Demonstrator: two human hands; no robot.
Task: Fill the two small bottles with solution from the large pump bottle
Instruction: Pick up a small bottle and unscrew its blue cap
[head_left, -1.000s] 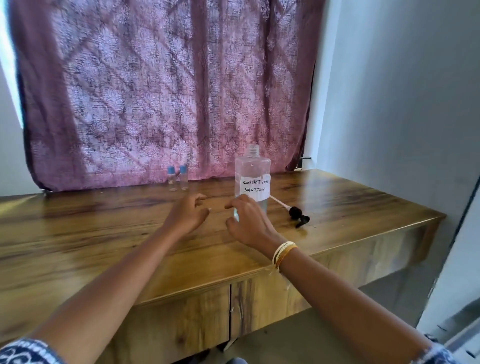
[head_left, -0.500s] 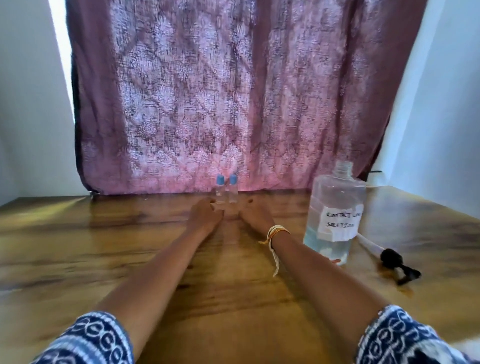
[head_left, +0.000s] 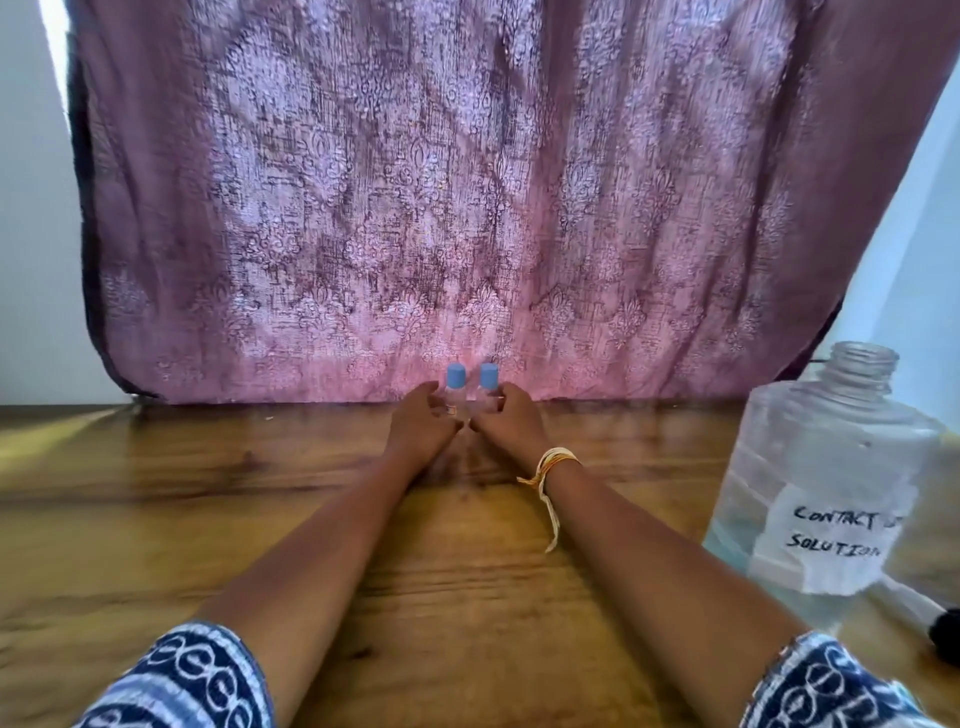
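Two small clear bottles with blue caps, the left small bottle (head_left: 455, 382) and the right small bottle (head_left: 488, 381), stand side by side at the back of the wooden table (head_left: 156, 493), against the curtain. My left hand (head_left: 421, 423) curls round the left one and my right hand (head_left: 508, 421) curls round the right one; their lower halves are hidden by my fingers. The large clear bottle (head_left: 831, 457) labelled "contact solution" stands near me on the right, its neck open with no pump on it, partly filled with liquid.
The black pump head with its white tube (head_left: 935, 626) lies on the table at the right edge, beside the large bottle. A purple patterned curtain (head_left: 467, 208) hangs right behind the small bottles. A white wall closes the right side.
Both hands moved away from the large bottle, reached forward to the back of the table and closed round the two small bottles. The view came closer and lower.
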